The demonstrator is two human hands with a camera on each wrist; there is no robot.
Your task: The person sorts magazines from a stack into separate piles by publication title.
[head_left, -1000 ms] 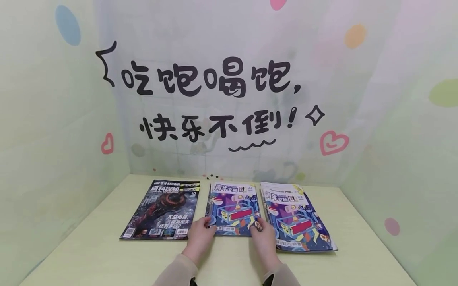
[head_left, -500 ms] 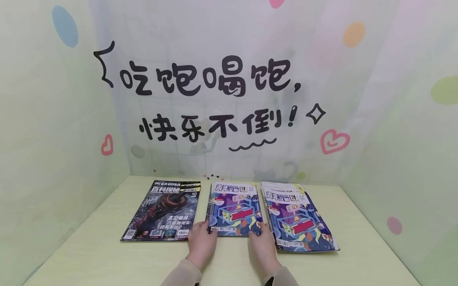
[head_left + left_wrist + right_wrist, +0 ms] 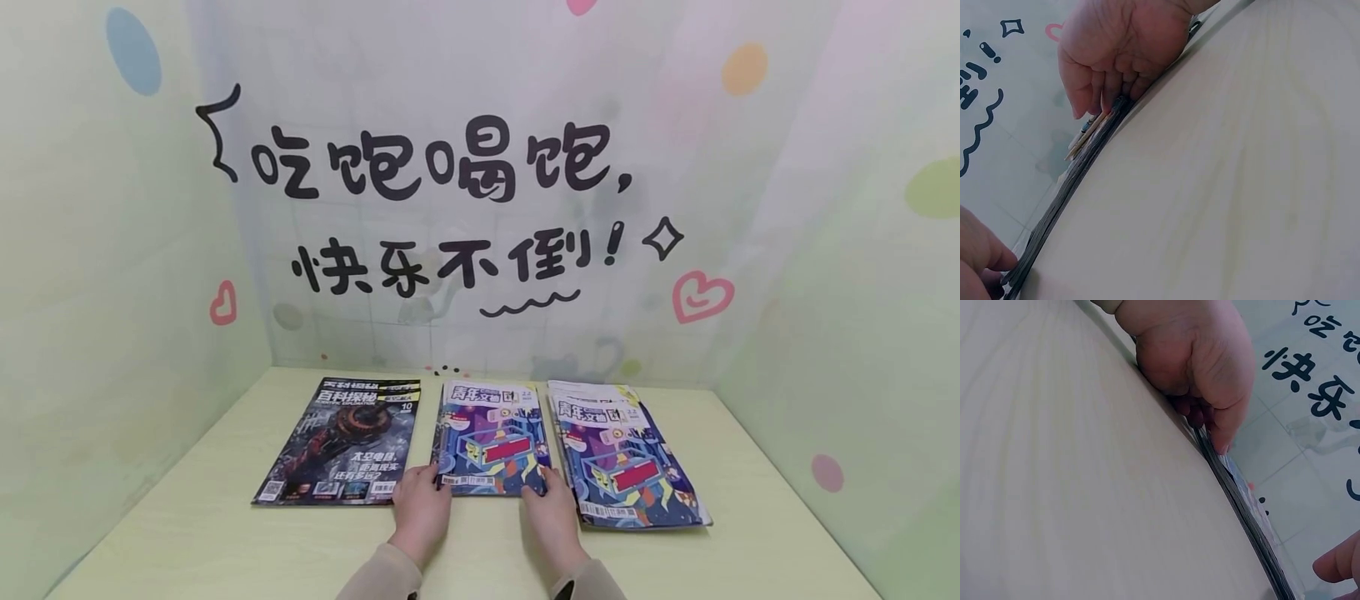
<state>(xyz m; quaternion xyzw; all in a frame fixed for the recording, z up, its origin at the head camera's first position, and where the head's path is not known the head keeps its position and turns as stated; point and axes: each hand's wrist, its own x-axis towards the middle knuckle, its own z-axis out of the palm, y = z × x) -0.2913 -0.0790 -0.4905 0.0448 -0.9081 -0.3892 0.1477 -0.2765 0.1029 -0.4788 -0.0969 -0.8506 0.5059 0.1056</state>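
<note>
In the head view a stack of magazines (image 3: 493, 435) with purple-blue covers lies in the middle of the table. My left hand (image 3: 420, 510) grips its near left corner, thumb along the cover's edge. At the near right corner my right hand (image 3: 552, 512) grips the same stack. The left wrist view shows the stack's dark page edge (image 3: 1072, 181) from the front, with the right hand's thumb above it and fingers curled at its side. From the right wrist, the left hand (image 3: 1200, 362) shows its thumb on top and its fingers bent in at the edge.
Close by the left hand lie black science magazines (image 3: 341, 442), overlapping in a pile. Another pile of purple-blue magazines (image 3: 626, 462) sits slightly askew beside the right hand. Behind the pale yellow table (image 3: 480, 567) stands a wall (image 3: 450, 75) with black lettering.
Both hands have shifted slightly, the thumbs moving from the cover out to the near corners. The middle stack's right edge now sits a little further right. The last half second shows hardly any movement.
</note>
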